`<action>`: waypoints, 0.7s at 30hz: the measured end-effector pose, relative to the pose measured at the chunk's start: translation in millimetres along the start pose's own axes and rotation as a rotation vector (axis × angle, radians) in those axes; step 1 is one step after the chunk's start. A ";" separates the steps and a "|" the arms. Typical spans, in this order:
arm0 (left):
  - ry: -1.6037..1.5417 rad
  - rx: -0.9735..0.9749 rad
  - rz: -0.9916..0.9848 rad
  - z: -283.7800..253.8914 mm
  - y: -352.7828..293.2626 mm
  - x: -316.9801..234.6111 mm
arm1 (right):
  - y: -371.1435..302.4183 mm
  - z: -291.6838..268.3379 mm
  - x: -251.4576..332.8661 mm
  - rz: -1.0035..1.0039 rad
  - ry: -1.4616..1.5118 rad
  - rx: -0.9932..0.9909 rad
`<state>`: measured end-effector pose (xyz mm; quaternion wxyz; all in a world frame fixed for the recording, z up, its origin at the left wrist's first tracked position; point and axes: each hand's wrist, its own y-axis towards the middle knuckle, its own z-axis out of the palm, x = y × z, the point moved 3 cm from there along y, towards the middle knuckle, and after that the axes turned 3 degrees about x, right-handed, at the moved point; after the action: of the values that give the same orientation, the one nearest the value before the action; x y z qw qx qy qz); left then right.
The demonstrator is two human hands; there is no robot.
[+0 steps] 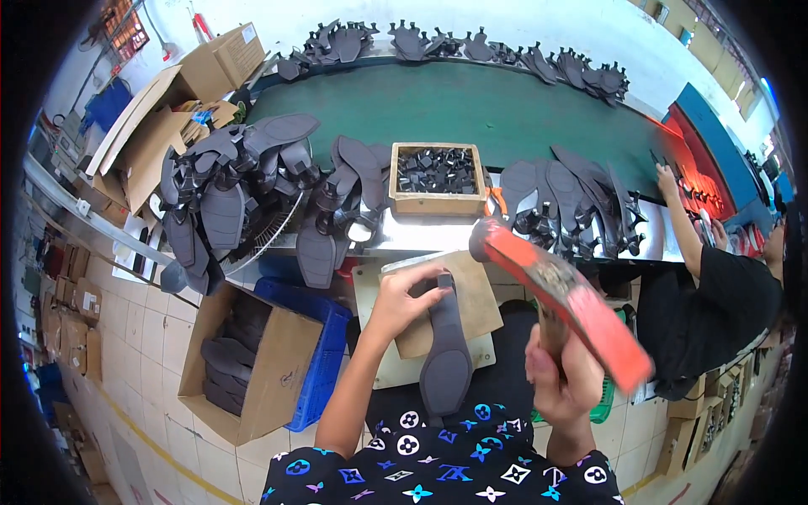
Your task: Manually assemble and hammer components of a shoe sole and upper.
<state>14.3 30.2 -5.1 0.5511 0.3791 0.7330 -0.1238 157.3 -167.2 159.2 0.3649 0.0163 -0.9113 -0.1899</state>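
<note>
A dark shoe sole [446,370] lies bottom up in front of me, its toe pointing at my body. At its far, narrow end my left hand [410,303] pinches a small black heel tip [444,282] between finger and thumb. Beneath is a tan pad [484,295] on a pale board [370,337]. My right hand [564,379] is wrapped round the wooden handle of a hammer [564,290], raised to the right of the sole. The hammer's worn red head is slightly blurred and close to the camera.
Black heel tips fill a wooden box [438,204] on the bench. Heeled soles are heaped at left [223,210] and right [572,198], and along the green belt [370,101]. A cardboard box [278,362] and blue crate [324,311] stand left. A co-worker [707,295] reaches in at right.
</note>
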 end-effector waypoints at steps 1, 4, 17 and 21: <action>0.094 -0.015 -0.012 1.2 1.4 -1.8 | -3.7 12.6 -4.2 -0.154 -0.019 -0.101; 0.404 0.035 -0.035 4.5 -3.8 0.6 | 0.9 62.4 -53.4 0.050 -0.047 0.123; 0.593 -0.016 0.089 -0.4 -13.9 -10.0 | 0.0 34.1 -32.3 -0.100 0.015 -0.023; -0.070 0.258 -0.028 1.0 -50.5 -66.4 | 11.9 37.9 -48.5 -0.112 -0.051 -0.077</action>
<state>-13.0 -32.7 42.5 0.5212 0.4320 0.6965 -0.2382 168.7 -135.2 106.4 0.3306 0.0483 -0.9100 -0.2455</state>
